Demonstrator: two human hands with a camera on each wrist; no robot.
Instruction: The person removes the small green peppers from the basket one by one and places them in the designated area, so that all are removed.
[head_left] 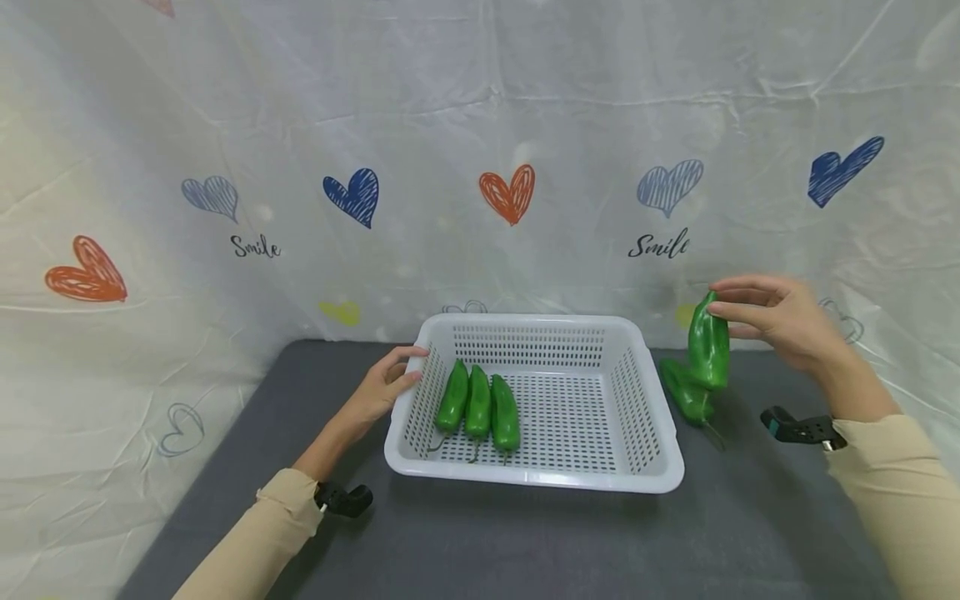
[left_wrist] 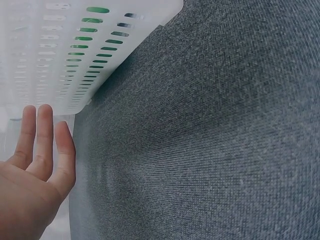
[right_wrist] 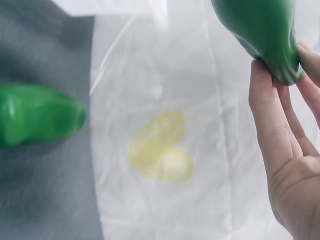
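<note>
My right hand (head_left: 787,321) pinches a green pepper (head_left: 708,346) by its narrow end, so it hangs with the stem downward. In the right wrist view, the fingertips and thumb meet at the tip of that pepper (right_wrist: 267,35). Below it, a second green pepper (head_left: 684,392) lies on the table to the right of a white perforated plastic basket (head_left: 525,477). Three green peppers (head_left: 478,404) lie side by side in the basket's left part. My left hand (head_left: 386,383) touches the basket's left rim; its fingers (left_wrist: 45,135) look extended in the left wrist view.
A dark grey cloth (head_left: 480,542) covers the table. Behind and to the left hangs a pale curtain (head_left: 435,108) printed with hearts and the word "Smile". Black wrist cameras (head_left: 345,500) are strapped to both wrists.
</note>
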